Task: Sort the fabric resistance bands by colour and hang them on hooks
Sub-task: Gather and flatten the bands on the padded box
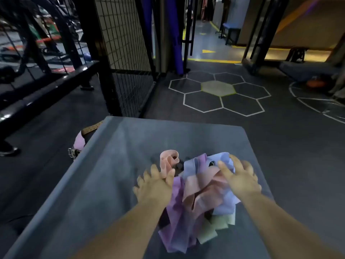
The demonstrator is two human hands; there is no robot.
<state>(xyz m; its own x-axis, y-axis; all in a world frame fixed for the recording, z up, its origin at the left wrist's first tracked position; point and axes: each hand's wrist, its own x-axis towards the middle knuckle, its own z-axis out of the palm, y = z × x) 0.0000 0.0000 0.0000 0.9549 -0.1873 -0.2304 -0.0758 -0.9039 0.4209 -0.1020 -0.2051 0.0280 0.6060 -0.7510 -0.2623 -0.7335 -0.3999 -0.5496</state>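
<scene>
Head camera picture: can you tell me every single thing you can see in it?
Grey padded platform: one, grey, centre foreground.
Tangled fabric resistance bands: one pile, count unclear, purple, pink, pale blue, pale green, on the platform.
Pink looped fabric band: one, pink, at the pile's far left edge.
Brown perforated belt: one, brown, platform's left edge.
Black wire mesh panel: one, black, upper left.
White-outlined floor hexagons: seven, centre one yellow-green, floor beyond platform.
Yellow floor arrow: one, yellow, doorway.
Blue bench: one, blue, far corridor.
Left hand: one, at the pink loop, grip unclear.
Right hand: one, spread over the pile.
</scene>
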